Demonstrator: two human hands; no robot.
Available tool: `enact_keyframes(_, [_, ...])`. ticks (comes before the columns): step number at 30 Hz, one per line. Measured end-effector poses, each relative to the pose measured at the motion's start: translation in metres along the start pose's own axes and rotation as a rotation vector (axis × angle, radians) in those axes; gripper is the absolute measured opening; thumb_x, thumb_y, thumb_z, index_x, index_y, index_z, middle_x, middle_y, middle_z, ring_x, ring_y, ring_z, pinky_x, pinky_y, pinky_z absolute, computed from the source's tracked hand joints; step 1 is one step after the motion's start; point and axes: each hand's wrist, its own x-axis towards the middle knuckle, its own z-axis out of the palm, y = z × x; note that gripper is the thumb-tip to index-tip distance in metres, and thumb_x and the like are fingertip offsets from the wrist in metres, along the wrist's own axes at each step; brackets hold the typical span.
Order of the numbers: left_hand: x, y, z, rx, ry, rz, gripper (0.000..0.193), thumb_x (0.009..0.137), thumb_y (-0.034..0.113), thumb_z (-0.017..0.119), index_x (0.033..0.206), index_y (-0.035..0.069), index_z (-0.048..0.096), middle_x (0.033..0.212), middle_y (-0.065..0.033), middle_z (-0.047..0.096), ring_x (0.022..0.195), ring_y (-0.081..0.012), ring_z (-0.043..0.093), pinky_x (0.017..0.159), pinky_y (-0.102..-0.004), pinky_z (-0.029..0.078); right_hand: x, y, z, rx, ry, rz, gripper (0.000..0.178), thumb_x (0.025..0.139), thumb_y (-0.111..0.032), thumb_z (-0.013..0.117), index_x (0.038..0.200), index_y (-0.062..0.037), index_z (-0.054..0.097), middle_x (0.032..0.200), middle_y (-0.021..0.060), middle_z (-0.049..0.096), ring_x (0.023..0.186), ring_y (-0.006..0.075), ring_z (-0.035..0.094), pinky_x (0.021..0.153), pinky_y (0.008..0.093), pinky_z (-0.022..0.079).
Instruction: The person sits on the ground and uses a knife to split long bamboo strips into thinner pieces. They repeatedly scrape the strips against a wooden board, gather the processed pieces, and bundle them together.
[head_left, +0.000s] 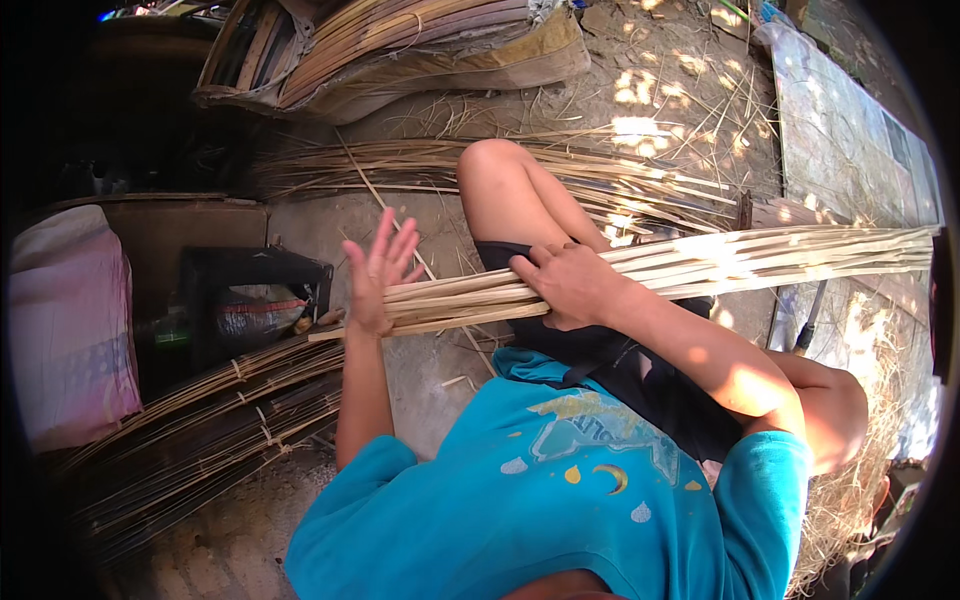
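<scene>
A bundle of long, pale split-cane strips (pixel 720 260) lies across my lap, its far end reaching the right side. My right hand (pixel 570 283) is closed over the bundle near its middle, fingers curled across the top. At the left end, where the strip tips sit slightly uneven, my left hand (pixel 380 275) is upright with fingers spread. Its palm is against or very close to those ends; exact contact cannot be made out.
Beyond my knee lies a loose pile of strips (pixel 400 165). Darker tied bundles (pixel 230 410) are at left, near a black stand (pixel 255 265) and a pinkish sack (pixel 75 320). A cloth-wrapped load of brown strips (pixel 450 75) rests at the back; a sheet (pixel 840 120) lies far right.
</scene>
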Motion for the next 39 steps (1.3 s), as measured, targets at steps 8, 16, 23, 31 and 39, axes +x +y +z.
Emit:
enact_keyframes(8, [-0.032,0.008,-0.103,0.512,0.718,-0.113,0.098,0.097,0.08,0.029,0.16,0.005,0.029,0.163,-0.0194,0.031,0.151,-0.029,0.032,0.123,-0.0501,0.015,0.001,-0.011,0.056,-0.03,0.012,0.034,0.079,0.069,-0.03,0.085,0.135,-0.0062,0.05,0.106,0.0106,0.063,0.101,0.0276,0.065,0.084,0.0378,0.051])
enact_keyframes(16, [-0.034,-0.086,-0.048,0.036,0.094,-0.266,0.106,0.09,0.088,0.019,0.164,0.012,0.018,0.164,-0.0194,0.031,0.154,-0.0348,0.023,0.124,-0.0489,0.016,-0.002,-0.038,0.066,-0.187,0.13,0.04,0.068,0.077,-0.036,0.079,0.133,-0.007,0.054,0.107,0.0086,0.061,0.097,0.0233,0.059,0.083,0.0357,0.044])
enact_keyframes(23, [-0.023,-0.085,-0.059,0.012,0.316,0.028,0.102,0.093,0.085,0.02,0.164,0.013,0.011,0.167,-0.0181,0.025,0.154,-0.0351,0.023,0.121,-0.0481,0.024,0.013,-0.045,0.071,-0.11,0.086,0.08,0.029,0.085,-0.019,0.064,0.111,-0.0075,0.058,0.097,0.0111,0.066,0.09,0.0265,0.066,0.077,0.0381,0.05])
enact_keyframes(31, [-0.024,-0.095,-0.04,-0.021,0.239,0.122,0.093,0.095,0.081,0.024,0.164,0.018,0.017,0.164,-0.0174,0.03,0.148,-0.0379,0.034,0.12,-0.0506,0.026,0.022,-0.07,0.095,-0.046,0.137,0.07,0.024,0.087,-0.019,0.063,0.107,-0.008,0.055,0.095,0.0132,0.066,0.087,0.0281,0.066,0.075,0.0394,0.051])
enact_keyframes(39, [-0.03,-0.091,0.003,-0.022,0.258,0.148,0.083,0.102,0.07,0.031,0.161,0.013,0.023,0.157,-0.0189,0.04,0.139,-0.0353,0.046,0.114,-0.0488,0.036,0.037,-0.085,0.109,0.006,0.134,0.055,0.03,0.089,-0.023,0.063,0.114,-0.0075,0.056,0.095,0.0135,0.069,0.078,0.0318,0.071,0.063,0.0432,0.054])
